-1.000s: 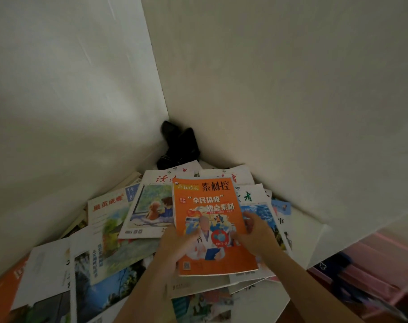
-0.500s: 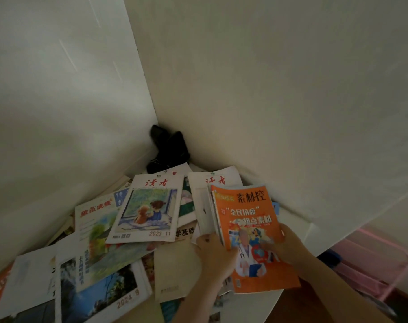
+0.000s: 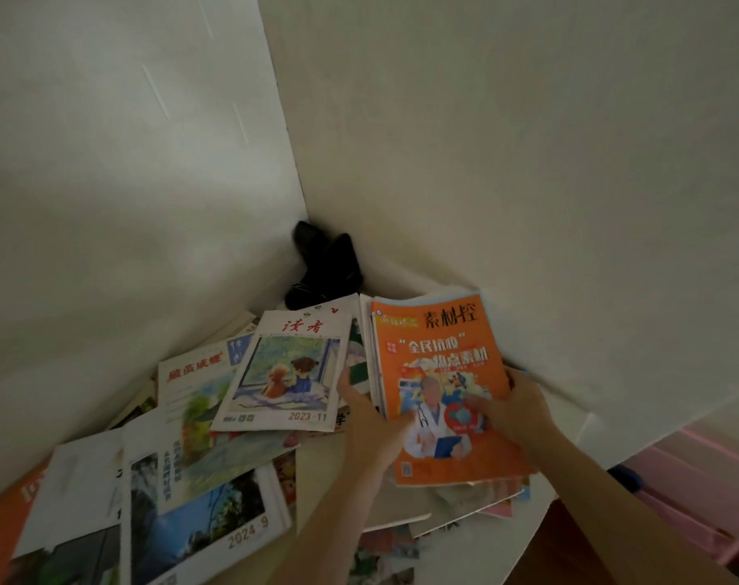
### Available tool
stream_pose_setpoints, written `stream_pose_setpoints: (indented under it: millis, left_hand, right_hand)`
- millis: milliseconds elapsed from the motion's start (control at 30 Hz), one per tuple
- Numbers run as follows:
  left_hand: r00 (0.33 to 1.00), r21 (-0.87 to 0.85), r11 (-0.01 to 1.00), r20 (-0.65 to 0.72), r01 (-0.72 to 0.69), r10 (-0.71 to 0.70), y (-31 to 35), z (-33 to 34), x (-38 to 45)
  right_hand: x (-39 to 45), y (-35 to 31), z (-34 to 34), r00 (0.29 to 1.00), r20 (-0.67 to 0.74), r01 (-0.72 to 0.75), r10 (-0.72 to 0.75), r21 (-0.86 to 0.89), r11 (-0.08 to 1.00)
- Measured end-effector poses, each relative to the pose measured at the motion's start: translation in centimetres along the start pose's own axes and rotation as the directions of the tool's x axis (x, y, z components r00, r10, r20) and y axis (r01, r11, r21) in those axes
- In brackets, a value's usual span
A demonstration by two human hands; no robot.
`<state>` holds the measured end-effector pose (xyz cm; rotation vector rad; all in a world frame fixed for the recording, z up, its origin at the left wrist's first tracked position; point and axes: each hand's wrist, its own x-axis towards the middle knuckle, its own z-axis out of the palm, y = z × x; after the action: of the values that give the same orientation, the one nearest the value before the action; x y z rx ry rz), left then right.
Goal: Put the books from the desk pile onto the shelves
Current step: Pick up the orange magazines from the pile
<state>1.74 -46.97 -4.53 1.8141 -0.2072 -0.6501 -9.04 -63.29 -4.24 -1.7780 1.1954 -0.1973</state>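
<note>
from the head view, both hands clasp a small stack topped by the orange magazine (image 3: 443,386), the left hand (image 3: 372,424) on its left edge, the right hand (image 3: 515,411) on its right edge, over the surface (image 3: 570,420) by the right wall. its long axis points away toward the corner. no shelves show, so i judge the stack must travel out of frame, with neither hand nearer.

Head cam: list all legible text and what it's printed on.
"素材控", "全民抗疫", "热点素材": orange magazine, held by left hand and right hand.
"读者", "2023 11": window-painting magazine.
"2024 9": landscape magazine.
Red title on the pale magazine: too blurred.
Small yellow box on the orange cover, vertical text elsewhere: unreadable.
</note>
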Motion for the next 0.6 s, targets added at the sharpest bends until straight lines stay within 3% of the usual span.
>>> stream_pose_setpoints:
  millis: [167, 367, 467, 533, 600]
  left_hand:
    - [0.994, 0.233, 0.966, -0.019, 0.112, -0.111, -0.4, 0.1, 3.0]
    - [0.996, 0.391, 0.92, -0.091, 0.029, 0.007, -1.7, 2.0, 3.4]
    - [0.999, 0.268, 0.963, -0.052, 0.019, -0.005, -0.7, 2.1, 1.9]
    - [0.985, 0.1, 0.982, 0.044, 0.16, -0.165, -0.2, 1.7, 1.3]
    - [0.925, -0.032, 0.938, 0.177, 0.346, -0.335, 0.7, 0.6, 0.8]
  right_hand:
    - [2.1, 0.7, 1.5, 0.988, 0.098, -0.11, 0.119, -0.094, 0.989]
    - [1.7, 0.9, 1.1, 0.982, 0.162, -0.079, 0.096, -0.106, 0.991]
    - [1.4, 1.0, 0.3, 0.983, 0.153, -0.071, 0.104, -0.206, 0.976]
    - [0.9, 1.4, -0.4, 0.984, 0.125, -0.101, 0.13, -0.217, 0.971]
    - [0.0, 1.2, -1.0, 0.985, 0.109, -0.105, 0.134, -0.24, 0.965]
